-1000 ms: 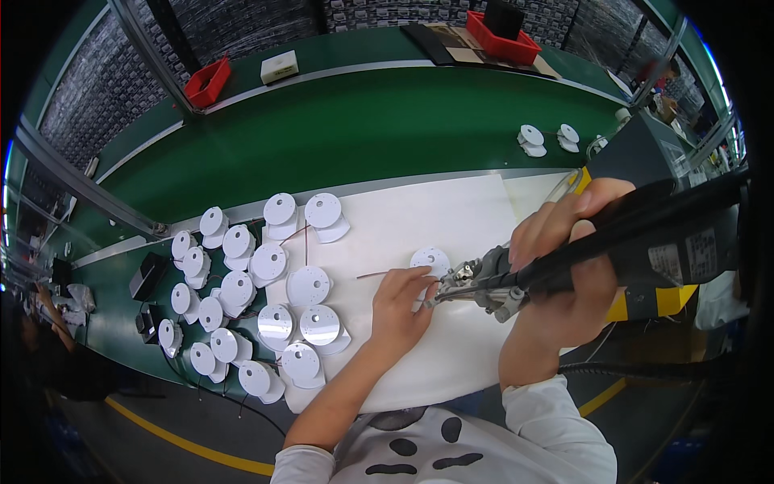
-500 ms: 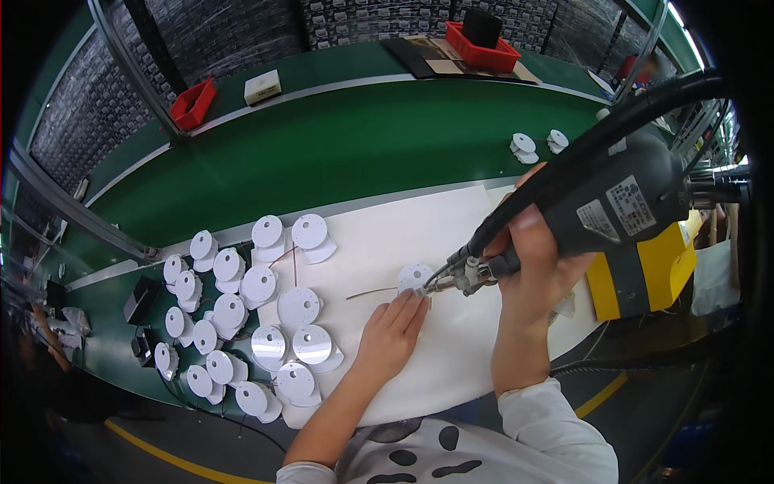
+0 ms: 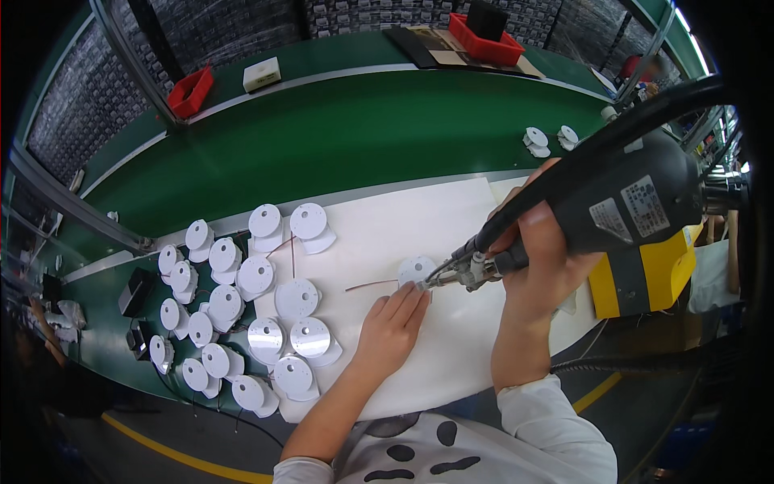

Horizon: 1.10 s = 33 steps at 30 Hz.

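We see the right hand (image 3: 542, 260) wrapped tight around a dark powered hand tool (image 3: 621, 211) with a thick black hose rising from it toward the upper right. The tool's metal tip (image 3: 445, 273) rests on a small white round disc part (image 3: 416, 269), which lies on the white sheet (image 3: 379, 230) covering the near part of the desk (image 3: 339, 137).

The left hand (image 3: 390, 329) lies flat on the sheet just below the disc, fingers (image 3: 413, 300) straight and close together, their tips touching or just short of the part's near edge; we cannot tell which. It grips nothing. A thin wire (image 3: 371, 284) runs leftward from the disc across the sheet.

To the left, a cluster of similar white disc parts (image 3: 234, 310) spreads over the sheet's left edge and onto the green desk surface, some with thin wires attached. Two more white parts (image 3: 548, 139) sit well apart on the green surface at upper right. A yellow and black box (image 3: 645, 270) stands just beside the right hand, partly behind the tool.

Along the far edge we note a red bin (image 3: 192, 90) at left, a small white box (image 3: 262, 74) near it, and a second red bin (image 3: 484, 42) at upper centre.
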Each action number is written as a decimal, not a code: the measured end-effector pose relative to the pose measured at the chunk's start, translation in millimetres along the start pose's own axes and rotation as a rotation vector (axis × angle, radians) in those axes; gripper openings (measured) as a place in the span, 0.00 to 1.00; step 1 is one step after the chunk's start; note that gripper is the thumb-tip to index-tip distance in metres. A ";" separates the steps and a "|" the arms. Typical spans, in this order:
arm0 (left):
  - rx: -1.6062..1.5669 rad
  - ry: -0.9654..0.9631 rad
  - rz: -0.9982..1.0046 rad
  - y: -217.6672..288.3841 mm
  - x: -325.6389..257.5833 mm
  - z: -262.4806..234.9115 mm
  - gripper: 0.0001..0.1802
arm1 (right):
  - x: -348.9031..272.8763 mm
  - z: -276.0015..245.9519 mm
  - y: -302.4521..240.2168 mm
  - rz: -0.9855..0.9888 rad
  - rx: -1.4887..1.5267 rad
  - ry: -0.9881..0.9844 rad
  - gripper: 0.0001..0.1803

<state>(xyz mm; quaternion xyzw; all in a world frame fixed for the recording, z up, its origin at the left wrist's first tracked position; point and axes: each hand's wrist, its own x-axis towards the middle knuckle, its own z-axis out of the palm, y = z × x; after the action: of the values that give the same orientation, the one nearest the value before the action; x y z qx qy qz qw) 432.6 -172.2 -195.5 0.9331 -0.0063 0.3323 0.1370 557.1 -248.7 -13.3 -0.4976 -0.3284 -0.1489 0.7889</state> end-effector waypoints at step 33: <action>-0.132 -0.010 0.055 11.5 0.9 5.2 0.16 | 2.7 -7.5 -11.6 -0.022 0.000 -0.014 0.18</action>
<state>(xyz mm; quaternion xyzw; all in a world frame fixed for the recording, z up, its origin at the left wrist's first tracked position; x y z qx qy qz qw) 435.4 -184.6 -195.9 0.9231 -0.0545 0.3303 0.1891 555.4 -260.4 -5.7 -0.4952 -0.3395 -0.1539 0.7848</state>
